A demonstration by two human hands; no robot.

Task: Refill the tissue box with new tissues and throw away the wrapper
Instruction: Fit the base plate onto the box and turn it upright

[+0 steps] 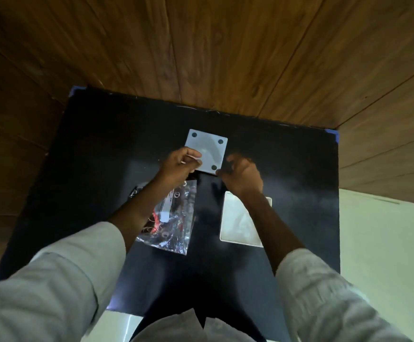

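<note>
Nearest our camera we record two pale grey sleeves [60, 275], one on each forearm, reaching forward over a black table [97, 149] with blue tape at its far corners.

Landmark for this entry: the white square panel [207, 150], marked with dark round dots at its corners, which appears to be the underside of the tissue box. It lies near the middle of the table, toward the far edge.

Item, left hand [179, 166]: at the panel's near left corner, fingers curled and pinched on the panel's edge; a thin pale strip shows between the fingertips, and we cannot tell what it is.

Item, right hand [243, 176]: at the panel's near right corner, fingers bent inward and touching that edge. Motion blur keeps us from saying whether it truly grips or only presses.

Item, clear crinkled plastic wrapper [174, 218]: flat on the table, nearer us than the panel and to its left, partly under the left forearm. It carries a white label and red printing, too blurred to read.

Item, white tissue stack [238, 223]: flat on the table, nearer us than the panel and to its right, partly hidden by the right forearm, apart from the wrapper.

Beyond the panel we note wood plank flooring [225, 45]; to its right, past the table edge, a pale surface [386, 243].
</note>
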